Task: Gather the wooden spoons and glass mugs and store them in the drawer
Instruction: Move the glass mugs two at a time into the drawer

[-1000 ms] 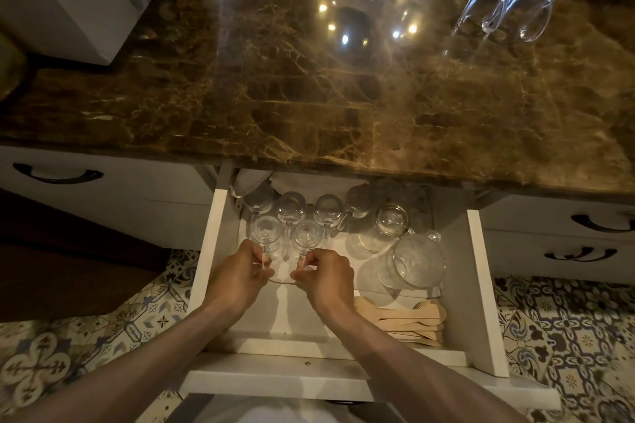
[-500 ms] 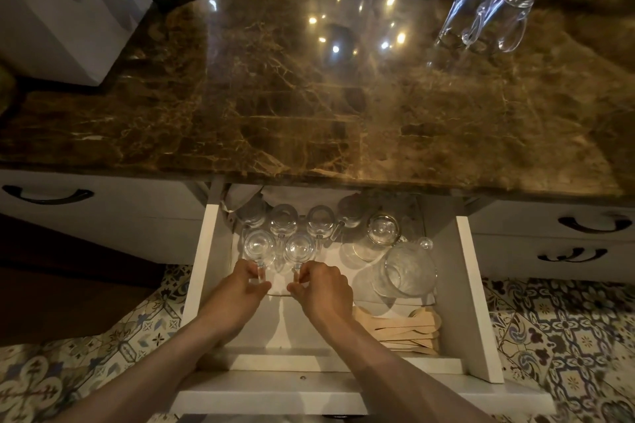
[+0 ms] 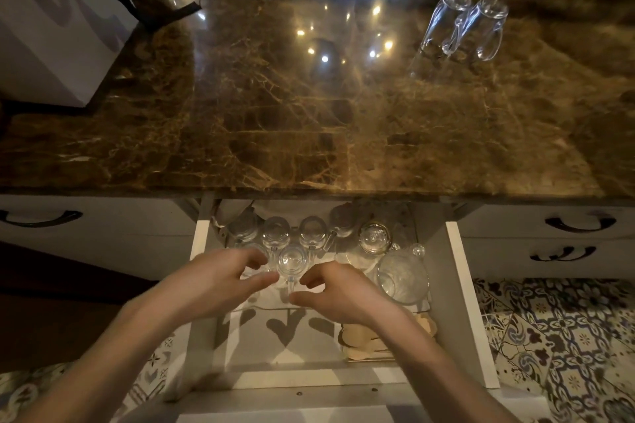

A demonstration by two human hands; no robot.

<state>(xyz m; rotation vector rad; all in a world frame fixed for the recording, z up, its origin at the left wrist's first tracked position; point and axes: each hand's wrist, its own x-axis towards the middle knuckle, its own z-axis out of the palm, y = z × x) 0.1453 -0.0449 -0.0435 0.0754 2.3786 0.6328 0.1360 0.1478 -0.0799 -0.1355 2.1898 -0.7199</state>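
Note:
The white drawer stands pulled out below the marble countertop. Several glass mugs sit in rows at its back. One more glass mug stands in front of them, its handle pointing toward me. My left hand and my right hand hover on either side of that mug, fingers loosely curled and apart, gripping nothing. Wooden spoons lie in the drawer's right front, partly under my right wrist. Two glass mugs lie on the countertop at the far right.
A larger glass pot with a lid sits in the drawer's right side beside a round glass piece. A white box stands on the counter's far left. Closed drawers with dark handles flank the open one. Patterned floor tiles lie below.
Both hands held mug handles in the drawer before; now their fingers have opened and drawn slightly back from the mugs. The view has tilted up a little.

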